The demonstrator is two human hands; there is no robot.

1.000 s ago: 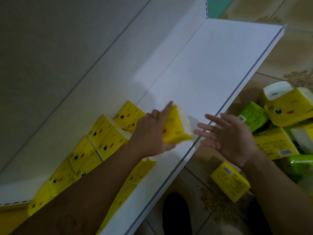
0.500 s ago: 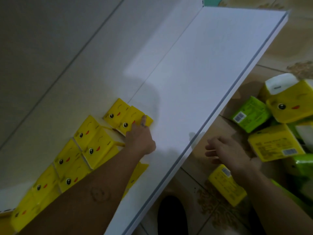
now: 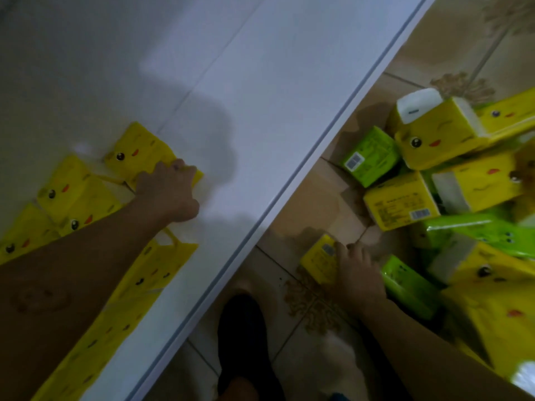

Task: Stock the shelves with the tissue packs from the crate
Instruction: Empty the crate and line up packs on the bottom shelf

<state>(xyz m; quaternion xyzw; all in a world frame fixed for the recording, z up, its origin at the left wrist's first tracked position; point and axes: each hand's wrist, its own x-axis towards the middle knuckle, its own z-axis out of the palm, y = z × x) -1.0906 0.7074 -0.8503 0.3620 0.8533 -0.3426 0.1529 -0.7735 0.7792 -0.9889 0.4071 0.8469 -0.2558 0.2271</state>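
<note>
On the white shelf (image 3: 275, 105), yellow tissue packs with cartoon faces stand in a row (image 3: 72, 195) along the back left. My left hand (image 3: 169, 192) grips the row's last yellow pack (image 3: 142, 153), fingers curled over its near end. More yellow packs (image 3: 150, 270) lie along my forearm near the shelf front. Below the shelf, my right hand (image 3: 357, 274) curls its fingers onto a small yellow pack (image 3: 317, 260) lying on the floor. A heap of yellow packs (image 3: 434, 140) and green packs (image 3: 369, 156) fills the right side.
The shelf's grey front edge (image 3: 304, 175) runs diagonally between my hands. Brown cardboard (image 3: 315, 204) lies under the heap. My dark shoe (image 3: 243, 331) stands on the patterned floor tiles (image 3: 307, 302) just below the shelf edge.
My left hand carried a yellow pack from the shelf front to the end of the back row. My right hand dropped from beside the shelf edge onto the small yellow pack on the floor.
</note>
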